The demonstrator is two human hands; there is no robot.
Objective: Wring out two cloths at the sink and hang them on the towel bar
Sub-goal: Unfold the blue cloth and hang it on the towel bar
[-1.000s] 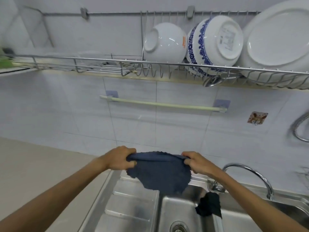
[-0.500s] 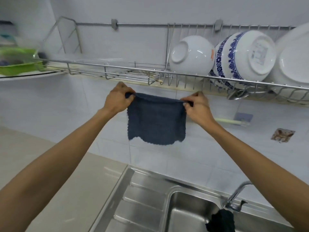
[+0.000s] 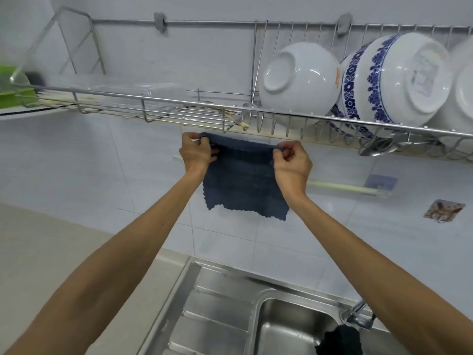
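A dark blue cloth (image 3: 243, 185) hangs spread flat against the tiled wall. My left hand (image 3: 195, 153) pinches its top left corner and my right hand (image 3: 291, 165) pinches its top right corner. The cloth's top edge sits at the height of the cream towel bar (image 3: 345, 187), whose left part is hidden behind the cloth and my hands. I cannot tell whether the cloth lies over the bar. A second dark cloth (image 3: 340, 340) rests on the steel sink (image 3: 281, 326) rim by the tap, at the bottom right.
A wire dish rack (image 3: 158, 103) runs just above my hands, holding a white bowl (image 3: 298, 80), a blue-patterned bowl (image 3: 394, 78) and a ladle (image 3: 378, 148). The tap (image 3: 358, 313) stands at the sink's back right. Beige counter (image 3: 64, 252) lies to the left.
Both hands lifted the blue cloth from above the sink up to the wall and on to towel-bar height, stretching it flat between them. The view tilted up.
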